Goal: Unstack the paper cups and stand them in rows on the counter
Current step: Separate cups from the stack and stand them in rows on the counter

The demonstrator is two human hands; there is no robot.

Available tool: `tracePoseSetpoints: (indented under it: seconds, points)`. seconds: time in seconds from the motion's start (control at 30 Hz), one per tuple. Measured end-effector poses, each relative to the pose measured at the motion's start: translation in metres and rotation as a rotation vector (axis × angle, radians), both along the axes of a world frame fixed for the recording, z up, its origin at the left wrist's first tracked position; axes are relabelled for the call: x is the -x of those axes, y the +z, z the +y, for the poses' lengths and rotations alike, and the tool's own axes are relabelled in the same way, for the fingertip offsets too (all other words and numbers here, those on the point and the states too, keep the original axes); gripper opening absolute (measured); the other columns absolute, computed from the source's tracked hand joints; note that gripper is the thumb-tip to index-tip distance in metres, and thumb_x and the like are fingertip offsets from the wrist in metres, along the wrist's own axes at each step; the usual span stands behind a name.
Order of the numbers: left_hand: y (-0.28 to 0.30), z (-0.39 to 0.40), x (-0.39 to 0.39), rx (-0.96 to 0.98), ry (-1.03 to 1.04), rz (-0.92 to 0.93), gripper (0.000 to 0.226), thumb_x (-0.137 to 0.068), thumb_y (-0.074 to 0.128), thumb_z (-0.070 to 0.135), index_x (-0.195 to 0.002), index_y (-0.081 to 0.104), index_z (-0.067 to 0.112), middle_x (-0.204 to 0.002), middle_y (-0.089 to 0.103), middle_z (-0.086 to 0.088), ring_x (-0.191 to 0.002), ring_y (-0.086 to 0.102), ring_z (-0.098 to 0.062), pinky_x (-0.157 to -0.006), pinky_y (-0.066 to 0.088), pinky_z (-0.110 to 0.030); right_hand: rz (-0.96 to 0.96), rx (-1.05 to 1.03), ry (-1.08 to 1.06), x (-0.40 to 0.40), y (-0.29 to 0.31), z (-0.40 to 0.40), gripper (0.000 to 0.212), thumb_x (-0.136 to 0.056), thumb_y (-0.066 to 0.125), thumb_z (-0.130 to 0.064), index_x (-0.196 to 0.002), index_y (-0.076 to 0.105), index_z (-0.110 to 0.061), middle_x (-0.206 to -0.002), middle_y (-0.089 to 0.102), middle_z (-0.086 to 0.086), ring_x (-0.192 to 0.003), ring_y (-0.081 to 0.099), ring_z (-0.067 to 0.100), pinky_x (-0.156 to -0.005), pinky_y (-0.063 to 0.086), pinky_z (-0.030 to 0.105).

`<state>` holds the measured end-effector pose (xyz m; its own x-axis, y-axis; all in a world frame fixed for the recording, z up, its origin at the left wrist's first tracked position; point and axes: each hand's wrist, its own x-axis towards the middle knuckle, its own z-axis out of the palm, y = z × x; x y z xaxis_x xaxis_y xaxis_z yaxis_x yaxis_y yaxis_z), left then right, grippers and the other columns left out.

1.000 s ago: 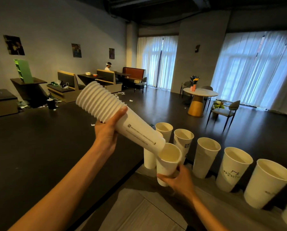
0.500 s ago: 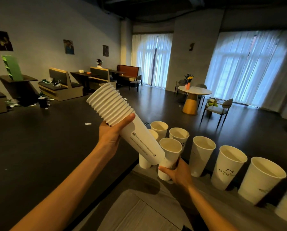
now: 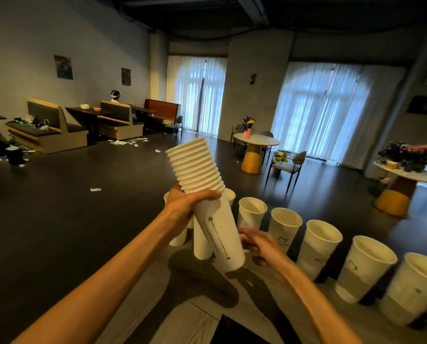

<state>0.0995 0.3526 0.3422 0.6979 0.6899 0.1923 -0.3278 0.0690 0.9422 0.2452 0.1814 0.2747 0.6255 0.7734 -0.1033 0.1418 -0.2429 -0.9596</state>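
A: How many white paper cups stand behind the tilted stack of white paper cups point(image 3: 207, 209)?

B: Cannot tell. The stack and the left hand point(image 3: 185, 207) cover them; only rims and lower walls show.

A: Is the right hand point(image 3: 262, 247) holding anything?

B: Its fingertips lie behind the stack's base, so that is unclear.

A: And the row's far right end?

B: The last white paper cup point(image 3: 416, 291) is blurred, and the picture's edge cuts the grey worktop point(image 3: 182, 326). The print on the cups is too small to read.
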Motion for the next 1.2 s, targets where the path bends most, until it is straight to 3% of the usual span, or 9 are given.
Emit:
tracePoseSetpoints:
  seconds: [0.07,0.13,0.27,0.47,0.6,0.8,0.93,1.1,1.2]
  points:
    - [0.000,-0.020,-0.010,-0.002,-0.060,0.032,0.083,-0.054,0.091,0.015,-0.129,0.056,0.012,-0.115,0.069,-0.011,-0.107,0.068,-0.025,-0.082,0.059,-0.037,0.115,-0.063,0.172,-0.005,0.014,-0.023,0.047,-0.086,0.061,-0.058,-0.121,0.063,-0.028,-0.105,0.073,-0.001,-0.071,0.058,0.011,-0.060,0.037,0.025]
    - [-0.001,-0.037,-0.017,0.008,-0.084,0.052,0.086,-0.050,0.092,0.014,-0.129,0.057,0.009,-0.115,0.069,-0.013,-0.104,0.068,-0.025,-0.077,0.059,-0.034,0.065,0.002,0.282,-0.004,0.020,-0.036,0.066,-0.068,0.076,-0.059,-0.124,0.057,-0.030,-0.102,0.071,-0.004,-0.068,0.056,0.008,-0.055,0.040,0.018]
    - [-0.009,-0.054,-0.026,-0.009,-0.015,0.068,0.096,-0.036,0.094,0.032,-0.125,0.061,0.013,-0.112,0.073,-0.009,-0.106,0.069,-0.027,-0.091,0.058,-0.049,-0.210,0.107,0.261,0.004,0.016,-0.041,0.051,-0.071,0.083,-0.044,-0.110,0.050,-0.043,-0.114,0.060,-0.016,-0.104,0.057,0.002,-0.079,0.051,0.021]
    - [-0.014,-0.068,-0.029,-0.117,0.214,0.116,0.093,-0.046,0.099,0.027,-0.128,0.056,0.017,-0.114,0.070,0.000,-0.104,0.067,-0.016,-0.088,0.058,-0.037,-0.274,0.020,0.103,0.011,-0.012,-0.036,0.086,-0.061,0.090,-0.042,-0.133,0.043,-0.036,-0.121,0.052,-0.020,-0.117,0.052,0.007,-0.099,0.044,0.033]
    - [0.010,-0.057,-0.026,-0.016,0.257,-0.005,0.105,-0.034,0.097,0.040,-0.128,0.057,0.017,-0.115,0.070,-0.002,-0.106,0.068,-0.020,-0.091,0.058,-0.043,-0.246,0.090,0.053,0.003,-0.043,-0.032,0.102,-0.059,0.090,-0.045,-0.143,0.033,-0.032,-0.142,0.048,-0.010,-0.133,0.046,0.017,-0.110,0.039,0.047]
    - [0.047,-0.024,-0.016,0.227,0.222,-0.236,0.076,-0.055,0.090,0.013,-0.123,0.056,0.017,-0.114,0.065,-0.008,-0.107,0.063,-0.026,-0.085,0.056,-0.042,-0.073,0.131,-0.133,-0.017,-0.072,-0.015,0.098,-0.062,0.090,-0.030,-0.143,0.036,-0.021,-0.143,0.051,0.006,-0.131,0.050,0.030,-0.105,0.044,0.054]
    - [0.045,-0.016,-0.011,0.277,0.225,-0.222,0.057,-0.069,0.083,0.009,-0.116,0.055,0.023,-0.120,0.062,-0.010,-0.112,0.061,-0.028,-0.096,0.053,-0.049,-0.057,0.155,-0.154,-0.029,-0.078,-0.001,0.107,-0.053,0.093,-0.032,-0.143,0.037,-0.017,-0.143,0.052,0.008,-0.132,0.049,0.031,-0.106,0.042,0.053]
    - [0.036,-0.024,-0.010,0.350,0.176,-0.179,0.079,-0.058,0.088,0.015,-0.129,0.053,0.017,-0.121,0.064,-0.012,-0.110,0.062,-0.028,-0.085,0.056,-0.046,-0.035,0.191,-0.164,-0.032,-0.073,0.016,0.114,-0.059,0.092,-0.029,-0.151,0.025,-0.021,-0.146,0.046,0.011,-0.131,0.047,0.036,-0.098,0.049,0.053]
    - [0.031,-0.031,-0.012,0.336,0.156,-0.142,0.092,-0.048,0.096,0.019,-0.130,0.055,0.016,-0.122,0.065,-0.013,-0.112,0.063,-0.029,-0.092,0.056,-0.050,-0.045,0.219,-0.161,-0.030,-0.072,0.017,0.117,-0.058,0.093,-0.036,-0.151,0.024,-0.019,-0.144,0.046,0.015,-0.128,0.049,0.036,-0.103,0.045,0.054]
